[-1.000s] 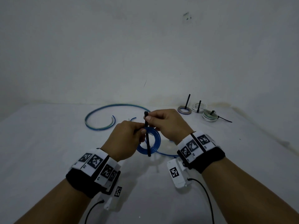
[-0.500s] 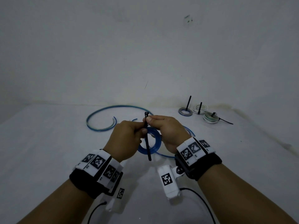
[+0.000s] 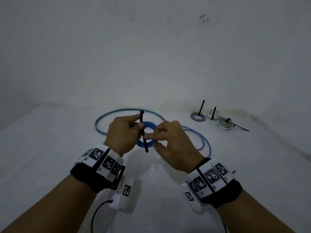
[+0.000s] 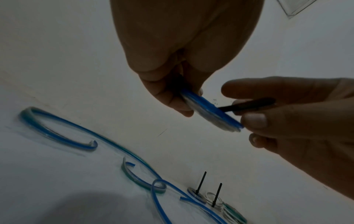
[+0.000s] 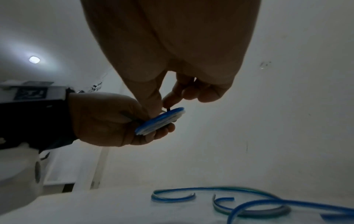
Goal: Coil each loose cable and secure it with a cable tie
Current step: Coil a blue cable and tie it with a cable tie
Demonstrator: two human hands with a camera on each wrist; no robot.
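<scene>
Nearest the camera, both forearms wear black wrist bands with white marker tags, and a white camera block hangs under each wrist. The left hand [image 3: 123, 133] is raised above the white table [image 3: 50, 157], its fingers [image 4: 168, 97] curled round the near side of a small blue cable coil [image 3: 147, 135], thumb on top. A black cable tie [image 3: 143, 132] stands almost upright across the coil, its head above the left hand's knuckles and its tail hanging below the coil. The right hand [image 3: 173, 145] meets the coil from the other side; its thumb and forefinger are pressed together in a pinch at the tie and the coil's edge, while the remaining fingers [image 5: 208, 92] are loosely curled. The wrist views are dim, so whether the pinch takes the tie alone or the coil too is hard to say.

From the held coil, the loose blue cable [image 3: 204, 143] trails down onto the table and loops to the right. Behind the hands lies a wider blue-green cable [image 3: 107, 115] in an open arc, with a short curved piece [image 4: 132, 171] near it.

Farther back on the right, close to the wall [image 3: 151, 47], three finished coils sit just beside one another: a grey-blue coil [image 3: 198, 117], a white coil [image 3: 213, 113] and a white-green coil [image 3: 224, 123], each with a black tie on it.
</scene>
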